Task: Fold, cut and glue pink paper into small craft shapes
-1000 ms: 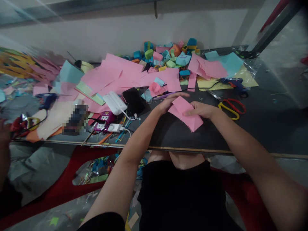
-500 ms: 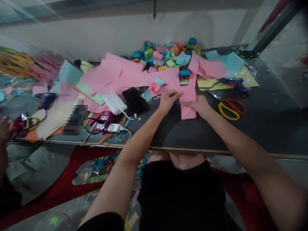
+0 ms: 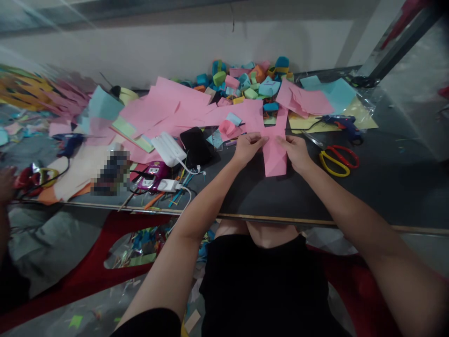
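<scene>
A pink paper piece (image 3: 275,157) lies between my hands over the dark table, its lower end hanging toward me. My left hand (image 3: 248,146) pinches its left edge near the top. On the opposite edge, my right hand (image 3: 295,150) grips it with the thumb laid across the front. Behind the piece, a pink paper strip (image 3: 281,117) reaches up toward the pile; whether the two are joined is unclear. Scissors (image 3: 338,160) with one red and one yellow handle lie to the right of my right hand.
Pink sheets (image 3: 168,105) spread at the back left, near small folded paper shapes (image 3: 250,82). A blue glue gun (image 3: 342,122) rests at the right. A white power bank (image 3: 169,149), black pouch (image 3: 195,146) and purple power strip (image 3: 151,175) sit left. Another person's hand (image 3: 7,185) shows at far left.
My right hand has shifted up the pink paper, its thumb now level with my left fingers. The fold line across the lower part of the paper no longer shows clearly.
</scene>
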`<control>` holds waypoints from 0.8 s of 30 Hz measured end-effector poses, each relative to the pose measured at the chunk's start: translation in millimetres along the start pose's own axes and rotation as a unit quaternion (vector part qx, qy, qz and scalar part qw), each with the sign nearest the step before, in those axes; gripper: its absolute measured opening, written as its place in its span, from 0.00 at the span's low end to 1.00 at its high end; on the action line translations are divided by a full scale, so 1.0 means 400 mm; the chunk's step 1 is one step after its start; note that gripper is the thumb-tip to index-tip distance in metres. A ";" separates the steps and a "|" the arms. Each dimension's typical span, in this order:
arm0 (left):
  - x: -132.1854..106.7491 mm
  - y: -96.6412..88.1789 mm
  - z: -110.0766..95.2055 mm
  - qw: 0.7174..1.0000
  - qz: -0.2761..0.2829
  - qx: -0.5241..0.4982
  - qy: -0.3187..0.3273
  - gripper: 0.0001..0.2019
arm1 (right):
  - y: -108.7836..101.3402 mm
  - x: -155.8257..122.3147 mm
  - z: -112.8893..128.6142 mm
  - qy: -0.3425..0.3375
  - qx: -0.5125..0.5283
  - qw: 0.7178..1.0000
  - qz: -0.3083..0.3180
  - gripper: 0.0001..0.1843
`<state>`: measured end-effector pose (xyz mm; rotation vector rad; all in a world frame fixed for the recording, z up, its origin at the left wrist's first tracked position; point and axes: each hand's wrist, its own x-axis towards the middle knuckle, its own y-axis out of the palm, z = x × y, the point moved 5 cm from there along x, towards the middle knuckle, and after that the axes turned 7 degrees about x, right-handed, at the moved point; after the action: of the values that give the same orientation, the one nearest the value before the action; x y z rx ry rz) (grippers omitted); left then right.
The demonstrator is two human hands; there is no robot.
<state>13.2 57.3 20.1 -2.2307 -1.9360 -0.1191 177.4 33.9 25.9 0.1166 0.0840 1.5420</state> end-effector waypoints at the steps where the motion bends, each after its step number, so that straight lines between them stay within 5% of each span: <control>1: 0.000 0.001 -0.002 1.000 0.002 -0.004 0.001 0.18 | -0.003 0.001 0.001 -0.004 -0.007 1.000 -0.007 0.27; 13: -0.002 0.005 -0.009 0.999 0.016 -0.024 0.042 0.20 | -0.013 -0.006 0.008 -0.031 -0.021 0.999 -0.019 0.24; 24: 0.000 0.005 -0.001 0.999 0.017 -0.049 -0.005 0.17 | -0.013 -0.013 0.019 -0.039 -0.045 0.998 -0.025 0.22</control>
<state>15.3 57.0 20.2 -2.3281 -1.9358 -0.2035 183.6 28.5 32.8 0.1028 -0.0450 1.4871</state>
